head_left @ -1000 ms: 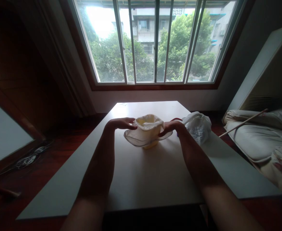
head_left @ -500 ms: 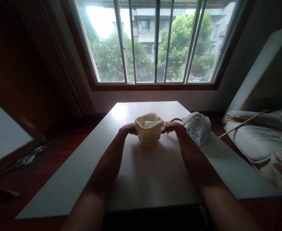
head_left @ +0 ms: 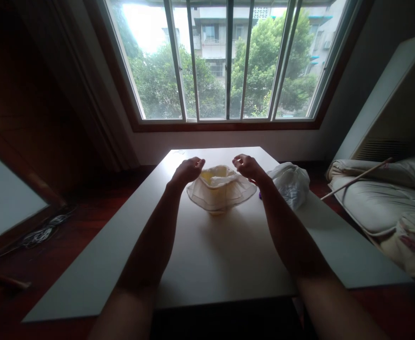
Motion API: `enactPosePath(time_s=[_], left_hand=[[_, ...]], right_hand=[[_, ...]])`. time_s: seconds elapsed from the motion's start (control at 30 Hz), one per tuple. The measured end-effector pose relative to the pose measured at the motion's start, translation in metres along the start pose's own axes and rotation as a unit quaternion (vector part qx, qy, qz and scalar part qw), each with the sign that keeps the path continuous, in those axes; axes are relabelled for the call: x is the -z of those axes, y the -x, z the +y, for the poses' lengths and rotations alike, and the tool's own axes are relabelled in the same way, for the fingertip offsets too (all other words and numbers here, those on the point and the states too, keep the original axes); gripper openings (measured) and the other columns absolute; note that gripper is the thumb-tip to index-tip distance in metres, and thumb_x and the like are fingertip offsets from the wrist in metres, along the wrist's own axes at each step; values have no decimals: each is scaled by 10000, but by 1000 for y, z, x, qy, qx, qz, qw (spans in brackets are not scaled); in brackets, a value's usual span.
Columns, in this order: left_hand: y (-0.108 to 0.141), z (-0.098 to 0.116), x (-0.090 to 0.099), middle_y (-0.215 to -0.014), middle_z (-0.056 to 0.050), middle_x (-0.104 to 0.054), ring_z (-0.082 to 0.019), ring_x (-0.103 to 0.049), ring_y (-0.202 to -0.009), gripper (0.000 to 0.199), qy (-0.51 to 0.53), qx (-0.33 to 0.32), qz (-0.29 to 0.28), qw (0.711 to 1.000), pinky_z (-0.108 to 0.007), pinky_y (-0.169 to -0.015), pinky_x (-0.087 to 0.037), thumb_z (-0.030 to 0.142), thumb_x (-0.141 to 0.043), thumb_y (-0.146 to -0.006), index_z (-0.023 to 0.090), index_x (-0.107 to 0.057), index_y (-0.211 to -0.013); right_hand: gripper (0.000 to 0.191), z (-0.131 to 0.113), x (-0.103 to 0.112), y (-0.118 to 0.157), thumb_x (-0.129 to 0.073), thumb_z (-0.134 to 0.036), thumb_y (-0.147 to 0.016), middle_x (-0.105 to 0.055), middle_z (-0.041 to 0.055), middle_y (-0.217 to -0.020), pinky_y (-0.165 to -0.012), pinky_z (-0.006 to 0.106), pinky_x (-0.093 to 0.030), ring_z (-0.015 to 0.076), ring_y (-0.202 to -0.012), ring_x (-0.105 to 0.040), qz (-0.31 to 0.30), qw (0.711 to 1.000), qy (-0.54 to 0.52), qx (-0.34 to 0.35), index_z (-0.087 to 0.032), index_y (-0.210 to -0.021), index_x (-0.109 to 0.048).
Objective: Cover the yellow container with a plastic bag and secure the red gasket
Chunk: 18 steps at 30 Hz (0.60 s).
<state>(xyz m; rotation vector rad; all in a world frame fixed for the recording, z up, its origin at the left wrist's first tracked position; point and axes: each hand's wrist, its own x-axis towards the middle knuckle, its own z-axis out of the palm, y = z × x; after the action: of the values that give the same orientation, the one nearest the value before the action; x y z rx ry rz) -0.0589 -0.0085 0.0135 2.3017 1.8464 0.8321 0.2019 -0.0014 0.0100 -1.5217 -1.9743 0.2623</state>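
Observation:
On the white table [head_left: 224, 255] stands a small yellowish container [head_left: 215, 177] lined with a thin, translucent plastic bag [head_left: 221, 196]. The bag's loose edge flares out around the container like a skirt. My left hand [head_left: 190, 170] hovers at the upper left of the rim, fingers loosely curled, with nothing visible in it. Opposite, at the upper right of the rim, my right hand [head_left: 247, 166] is held with bent fingers and a gap at the thumb. The container's lower part is mostly covered by the bag.
Right of my right forearm sits a full white plastic bag [head_left: 291, 185]; a small purple thing [head_left: 260, 194] shows beside it. A folded mattress [head_left: 366, 203] with a stick [head_left: 356, 179] lies at the right. Cables [head_left: 39, 233] lie on the floor at the left.
Both hands have come off the container's sides and risen above its rim. The bag's edge, gathered against the sides before, now spreads outward.

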Motion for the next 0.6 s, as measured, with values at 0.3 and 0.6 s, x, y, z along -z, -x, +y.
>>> enactPosePath(time_s=[0.3, 0.6], left_hand=[[-9, -3, -25, -1117, -127, -727, -225, -704, -879, 419, 42, 74, -174, 981, -261, -696, -545, 377, -569, -872, 157, -645, -1221], [-7, -8, -20, -1099, -130, -726, -232, -693, -901, 367, 70, 78, -160, 982, -291, -728, -565, 354, -497, -882, 140, -682, -1117]], right_hand=[[399, 16, -22, -9, -500, -453, -959, -743, 108, -859, -588, 242, -459, 175, -687, -632, -211, 975, -69, -14, -126, -858, -705], [266, 12, -26, -9, -560, -304, -846, -713, 110, -785, -519, 255, -388, 160, -596, -571, -162, 986, -27, -33, -108, -731, -698]])
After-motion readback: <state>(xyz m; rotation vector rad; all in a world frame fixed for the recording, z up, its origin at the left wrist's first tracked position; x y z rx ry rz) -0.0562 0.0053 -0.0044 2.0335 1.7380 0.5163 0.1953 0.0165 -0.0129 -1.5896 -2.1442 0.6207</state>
